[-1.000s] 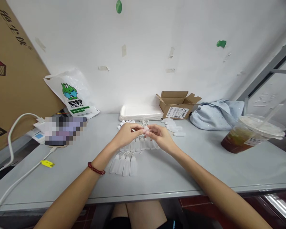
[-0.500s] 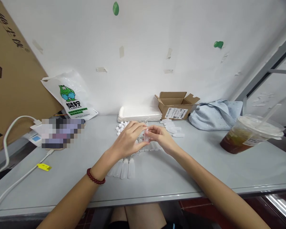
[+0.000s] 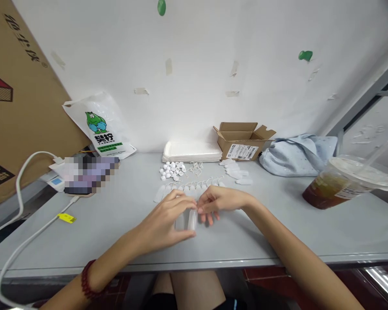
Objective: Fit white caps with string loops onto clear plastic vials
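My left hand [image 3: 166,221] curves around a small translucent plastic tube [image 3: 192,220], fingers near its far end and thumb at its near end. A second tube [image 3: 180,220] shows beside it, partly covered by this hand. My right hand [image 3: 218,202] is bent close by, its thumb and forefinger pinched together at the far end of the first tube. What sits in that pinch is too small to make out. Behind the hands runs a row of similar tubes with thin cord loops [image 3: 207,182], their lower parts hidden by my right hand.
White caps [image 3: 173,170] lie heaped beside loose cords [image 3: 196,168]. Translucent tubes [image 3: 238,173] lie farther right. At the back are a white stack [image 3: 192,152], an open carton [image 3: 242,148] and a blue cloth bag [image 3: 294,157]. A drink cup [image 3: 336,185] stands right; a cable [image 3: 35,237] crosses left.
Both hands have come down and nearer the table's front edge with the tube. The row of corded tubes and the caps now show more fully. My view has shifted slightly.
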A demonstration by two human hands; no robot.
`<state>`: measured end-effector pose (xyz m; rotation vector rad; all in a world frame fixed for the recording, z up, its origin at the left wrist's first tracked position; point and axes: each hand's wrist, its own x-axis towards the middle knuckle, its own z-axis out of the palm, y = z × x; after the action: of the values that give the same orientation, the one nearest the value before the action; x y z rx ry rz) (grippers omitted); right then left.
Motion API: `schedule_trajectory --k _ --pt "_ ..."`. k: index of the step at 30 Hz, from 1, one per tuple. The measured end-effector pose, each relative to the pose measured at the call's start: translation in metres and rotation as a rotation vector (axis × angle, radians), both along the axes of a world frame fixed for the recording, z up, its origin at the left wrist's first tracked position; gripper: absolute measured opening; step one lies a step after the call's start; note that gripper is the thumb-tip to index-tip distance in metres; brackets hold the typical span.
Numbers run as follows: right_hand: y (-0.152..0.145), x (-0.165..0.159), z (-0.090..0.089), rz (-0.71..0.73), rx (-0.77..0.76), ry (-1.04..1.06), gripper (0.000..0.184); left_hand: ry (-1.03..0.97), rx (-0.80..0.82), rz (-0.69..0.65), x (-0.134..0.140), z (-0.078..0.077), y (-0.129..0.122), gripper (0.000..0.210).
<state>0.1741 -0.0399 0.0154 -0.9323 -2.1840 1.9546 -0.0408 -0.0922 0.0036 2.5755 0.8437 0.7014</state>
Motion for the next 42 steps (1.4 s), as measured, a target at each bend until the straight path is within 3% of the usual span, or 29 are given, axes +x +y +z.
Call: schedule_trajectory --k 3,5,24,30,33,36,39,42 --pt "-0.002 -0.004 -0.005 0.177 -0.043 -0.110 0.027 0.069 -0.097 -0.016 -0.007 0.000 -0.010 0.039" --pt "-0.002 -0.007 -0.007 0.213 -0.054 -0.142 0.024 0.107 -0.140 -0.027 -0.009 0.002 -0.012 0.038" --pt "-0.002 -0.011 -0.011 0.140 -0.070 -0.101 0.023 0.190 -0.067 0.024 -0.005 -0.004 -0.003 0.032" --pt "0.006 0.004 0.001 0.094 -0.033 -0.070 0.025 0.118 -0.031 0.017 -0.004 0.002 0.007 0.030" --pt "0.017 0.023 0.010 -0.069 0.110 -0.040 0.023 0.076 0.019 0.098 -0.001 0.002 0.032 0.018" --pt "0.031 0.044 0.012 -0.458 0.398 -0.065 0.016 0.056 0.074 0.243 0.004 -0.002 0.073 0.018" --pt "0.047 0.062 0.004 -0.803 0.847 -0.343 0.013 0.126 0.142 0.310 0.013 -0.007 0.116 0.020" --pt "0.058 0.073 -0.008 -0.899 1.122 -0.621 0.023 0.193 0.215 0.312 0.026 -0.013 0.146 0.022"
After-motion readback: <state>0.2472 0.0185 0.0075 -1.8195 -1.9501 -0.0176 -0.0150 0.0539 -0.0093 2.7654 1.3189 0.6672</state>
